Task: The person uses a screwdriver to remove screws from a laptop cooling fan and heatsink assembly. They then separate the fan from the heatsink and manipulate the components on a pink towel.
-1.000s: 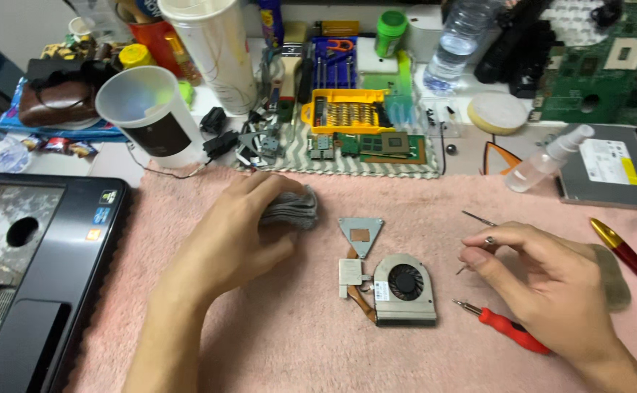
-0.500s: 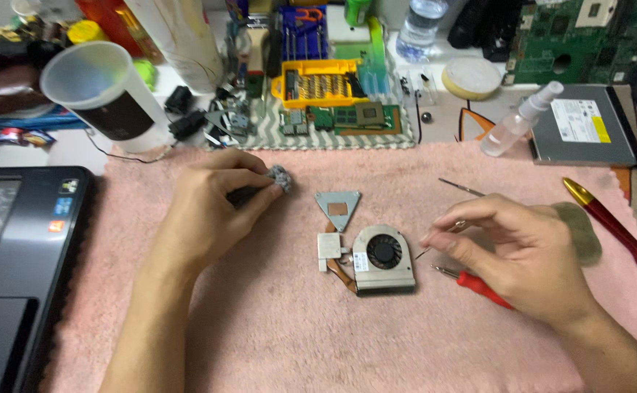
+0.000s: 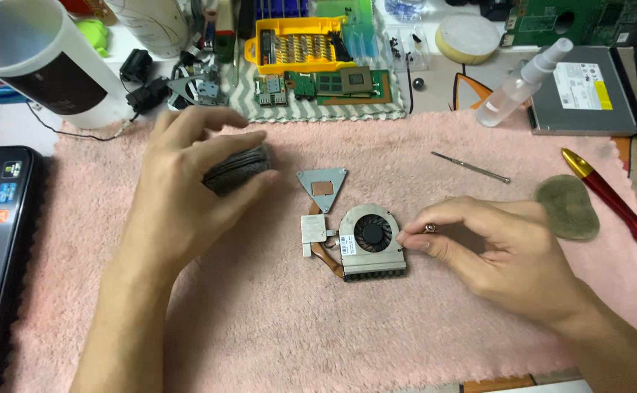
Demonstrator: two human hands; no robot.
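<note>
Pinching a tiny screw (image 3: 429,228) at the fan's right edge, the right hand (image 3: 504,251) seems mid-disassembly of the laptop cooling fan (image 3: 371,241) at the pink mat's (image 3: 275,320) centre, while the left hand (image 3: 187,193) grips a dark finned block (image 3: 235,169); freeing the fan likely demands fine fingertip control.

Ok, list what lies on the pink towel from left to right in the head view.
Left hand holding a grey dusty wad → triangular metal bracket → cooling fan with heat pipe → right hand pinching a small screw → grey-green pad → red-handled screwdriver.
</note>
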